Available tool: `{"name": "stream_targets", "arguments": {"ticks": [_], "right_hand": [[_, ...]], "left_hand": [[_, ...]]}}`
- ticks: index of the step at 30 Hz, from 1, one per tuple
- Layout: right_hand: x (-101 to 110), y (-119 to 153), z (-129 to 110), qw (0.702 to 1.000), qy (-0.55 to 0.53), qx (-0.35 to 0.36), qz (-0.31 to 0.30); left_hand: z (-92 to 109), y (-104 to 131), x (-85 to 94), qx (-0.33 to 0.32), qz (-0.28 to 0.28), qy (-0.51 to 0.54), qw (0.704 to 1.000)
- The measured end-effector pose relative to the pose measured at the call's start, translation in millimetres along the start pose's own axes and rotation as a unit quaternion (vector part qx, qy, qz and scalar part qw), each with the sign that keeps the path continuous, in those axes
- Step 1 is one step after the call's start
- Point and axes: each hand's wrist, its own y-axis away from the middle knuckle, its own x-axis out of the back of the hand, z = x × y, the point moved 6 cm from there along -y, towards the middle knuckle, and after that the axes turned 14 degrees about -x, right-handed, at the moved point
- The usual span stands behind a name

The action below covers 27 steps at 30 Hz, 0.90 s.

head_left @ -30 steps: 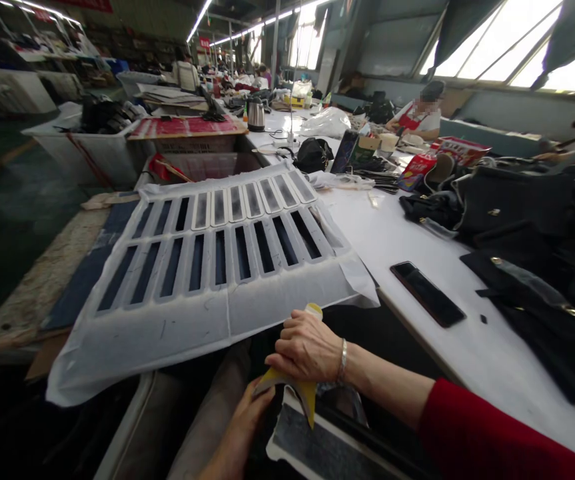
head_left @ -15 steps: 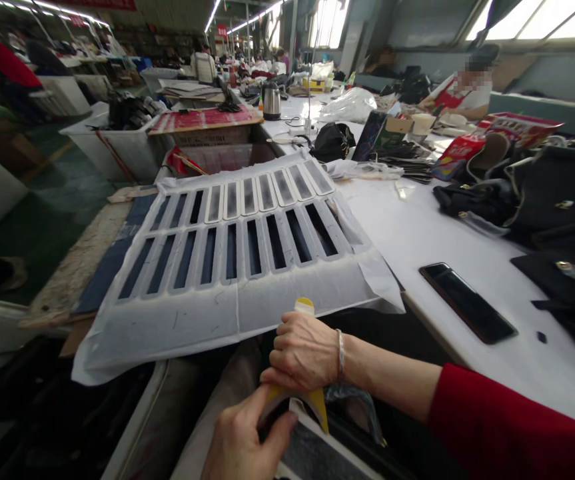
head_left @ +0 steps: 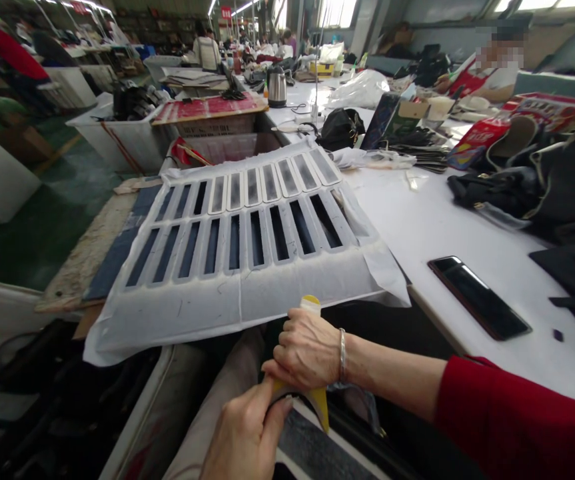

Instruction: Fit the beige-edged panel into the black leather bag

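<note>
While the left hand (head_left: 247, 430) pinches its lower edge, the right hand (head_left: 307, 350) grips the bent yellow strip (head_left: 320, 405) at the dark panel (head_left: 314, 447), its long axis pointing away toward the slotted white sheet (head_left: 207, 302) by the counter (head_left: 397, 220)

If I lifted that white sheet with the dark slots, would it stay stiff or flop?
Probably flop: the white sheet has wavy, creased edges and a drooping corner. It looks thin, so likely light for its size. The pale-rimmed strips on it might slide if it tips.
</note>
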Motion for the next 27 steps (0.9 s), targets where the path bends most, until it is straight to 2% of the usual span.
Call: {"name": "stream_targets", "arguments": {"ticks": [10,17,20,24,27], "right_hand": [[-4.2,8.9,-1.7,0.997,-0.002,-0.063,-0.042],[-7.0,29.2,-10.8,0.986,-0.021,-0.153,-0.058],[-7.9,35.9,-15.3,0.977,-0.024,-0.199,-0.068],[-5.4,45.3,-15.8,0.967,-0.04,-0.238,-0.084],[-7.5,57.6,-7.7,0.948,-0.095,-0.286,-0.101]], "left_hand": [[3.9,-6.5,0.2,0.062,-0.032,0.014,0.997],[11.7,-9.1,6.8,0.025,-0.048,0.045,0.998],[8.2,-13.5,10.3,0.038,-0.052,0.115,0.991],[-0.8,-17.6,8.6,0.067,-0.043,0.313,0.947],[-5.9,-18.6,7.4,0.077,-0.034,0.365,0.927]]}}
